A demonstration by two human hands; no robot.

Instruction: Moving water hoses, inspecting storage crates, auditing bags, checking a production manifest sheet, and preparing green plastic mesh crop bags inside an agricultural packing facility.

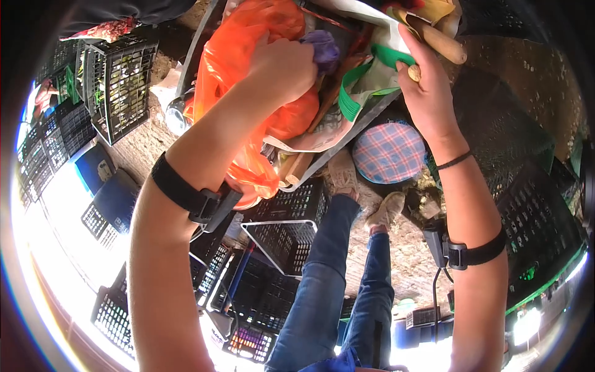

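Observation:
My left hand [284, 69] is closed at a crumpled purple plastic bag [323, 45], above an orange-red plastic bag [223, 56]; its fingertips are hidden. My right hand [430, 95] grips the edge of a white shopping bag [325, 138] near its green strap handle [349, 100]. A small tan piece, like an unshelled peanut [414, 73], shows between its thumb and fingers. The bags lie in a grey-rimmed container [341, 146]. Wooden rod-like pieces [300, 168] poke out under the white bag. Another wooden handle [439, 42] lies beyond my right fingertips.
A plaid-covered round stool [390, 152] stands near my feet. Black plastic crates [283, 246] are behind me and at the left, one crate [122, 88] holding produce. Dark mesh [502, 121] lies at the right. Part of another person's dark clothing [135, 14] shows top left.

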